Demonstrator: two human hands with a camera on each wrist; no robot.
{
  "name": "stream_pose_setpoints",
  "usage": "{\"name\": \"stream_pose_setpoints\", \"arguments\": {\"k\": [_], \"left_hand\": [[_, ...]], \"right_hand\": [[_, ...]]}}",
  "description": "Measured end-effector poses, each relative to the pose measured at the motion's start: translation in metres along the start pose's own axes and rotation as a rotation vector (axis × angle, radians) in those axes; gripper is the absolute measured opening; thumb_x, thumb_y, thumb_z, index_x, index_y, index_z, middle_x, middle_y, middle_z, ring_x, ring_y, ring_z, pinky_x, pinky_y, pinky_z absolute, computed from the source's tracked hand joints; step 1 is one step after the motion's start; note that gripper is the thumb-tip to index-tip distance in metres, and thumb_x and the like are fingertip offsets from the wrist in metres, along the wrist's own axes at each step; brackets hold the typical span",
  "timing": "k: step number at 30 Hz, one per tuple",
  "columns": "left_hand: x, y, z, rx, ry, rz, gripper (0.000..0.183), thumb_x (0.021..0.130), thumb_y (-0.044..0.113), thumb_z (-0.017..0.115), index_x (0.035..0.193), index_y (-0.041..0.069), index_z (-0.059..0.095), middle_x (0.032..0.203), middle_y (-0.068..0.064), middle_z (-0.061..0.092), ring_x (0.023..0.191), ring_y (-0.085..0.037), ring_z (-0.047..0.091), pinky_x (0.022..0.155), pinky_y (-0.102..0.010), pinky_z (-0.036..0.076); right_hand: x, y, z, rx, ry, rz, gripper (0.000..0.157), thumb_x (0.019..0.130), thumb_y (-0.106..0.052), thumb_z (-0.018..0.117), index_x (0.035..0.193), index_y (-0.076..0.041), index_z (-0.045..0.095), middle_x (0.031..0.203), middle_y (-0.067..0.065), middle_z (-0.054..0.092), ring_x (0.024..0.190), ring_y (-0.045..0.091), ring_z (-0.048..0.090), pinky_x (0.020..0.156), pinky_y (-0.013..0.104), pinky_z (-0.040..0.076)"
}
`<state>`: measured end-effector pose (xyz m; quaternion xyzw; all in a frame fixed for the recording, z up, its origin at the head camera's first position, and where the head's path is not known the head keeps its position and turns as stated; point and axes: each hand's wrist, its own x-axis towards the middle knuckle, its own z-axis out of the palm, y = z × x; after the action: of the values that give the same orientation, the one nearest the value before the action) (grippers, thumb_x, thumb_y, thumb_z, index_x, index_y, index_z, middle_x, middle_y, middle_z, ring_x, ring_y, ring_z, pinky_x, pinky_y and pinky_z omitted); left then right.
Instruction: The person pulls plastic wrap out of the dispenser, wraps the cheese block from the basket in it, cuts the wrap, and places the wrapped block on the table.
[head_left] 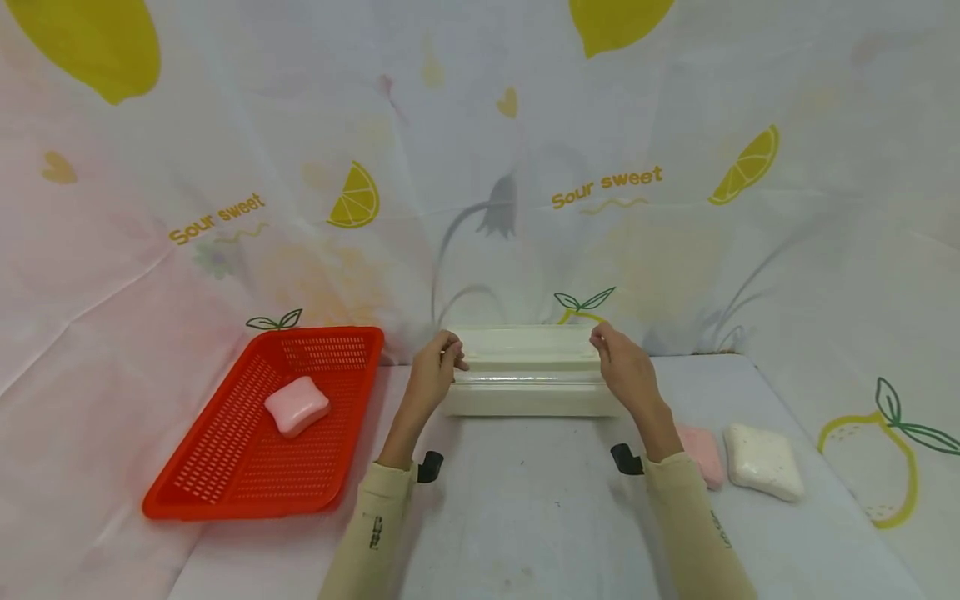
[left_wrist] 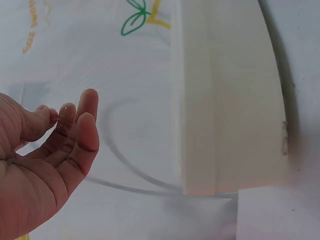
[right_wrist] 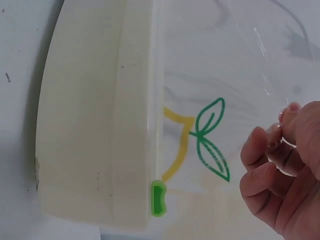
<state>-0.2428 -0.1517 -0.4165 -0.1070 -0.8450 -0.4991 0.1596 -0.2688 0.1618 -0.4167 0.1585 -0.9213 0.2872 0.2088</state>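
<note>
A long cream cling film dispenser (head_left: 532, 402) lies crosswise at the back of the table, its lid raised behind the roll. At its left end, the thumb and forefinger of my left hand (head_left: 433, 373) pinch the edge of the clear cling film; in the left wrist view, glints show at those fingertips. Over the right end, my right hand (head_left: 628, 367) pinches the film's other corner. Stretched cling film (right_wrist: 265, 80) shows as shiny streaks in the right wrist view. A green piece (right_wrist: 158, 198) sits at the dispenser's edge.
A red perforated basket (head_left: 347, 442) stands to the left, holding a glossy pink pillow-shaped block (head_left: 297, 405). At the right lie a white pillow-shaped block (head_left: 763, 461) and a pink one (head_left: 701, 454), partly hidden by my right forearm. A printed cloth hangs close behind.
</note>
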Motion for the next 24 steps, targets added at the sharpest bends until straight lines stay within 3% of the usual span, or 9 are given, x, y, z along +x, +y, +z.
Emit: {"name": "stream_pose_setpoints", "arguments": {"k": [14, 24], "left_hand": [[0.002, 0.036, -0.019, 0.031, 0.053, 0.081, 0.008, 0.102, 0.006, 0.053, 0.104, 0.003, 0.060, 0.088, -0.013, 0.063, 0.076, -0.023, 0.069, 0.059, -0.031, 0.050], [0.004, 0.056, -0.028, 0.043, 0.090, 0.159, 0.006, 0.100, 0.005, 0.056, 0.101, 0.002, 0.060, 0.088, -0.016, 0.064, 0.075, -0.028, 0.069, 0.056, -0.032, 0.051]], "right_hand": [[0.013, -0.015, -0.029, -0.001, 0.087, -0.087, 0.011, 0.102, -0.016, 0.053, 0.103, -0.006, 0.057, 0.081, 0.012, 0.060, 0.061, 0.025, 0.047, 0.054, 0.041, 0.039], [0.021, -0.026, -0.048, -0.011, 0.160, -0.159, 0.009, 0.100, -0.015, 0.057, 0.100, -0.006, 0.058, 0.082, 0.012, 0.062, 0.064, 0.029, 0.053, 0.056, 0.045, 0.044]]}}
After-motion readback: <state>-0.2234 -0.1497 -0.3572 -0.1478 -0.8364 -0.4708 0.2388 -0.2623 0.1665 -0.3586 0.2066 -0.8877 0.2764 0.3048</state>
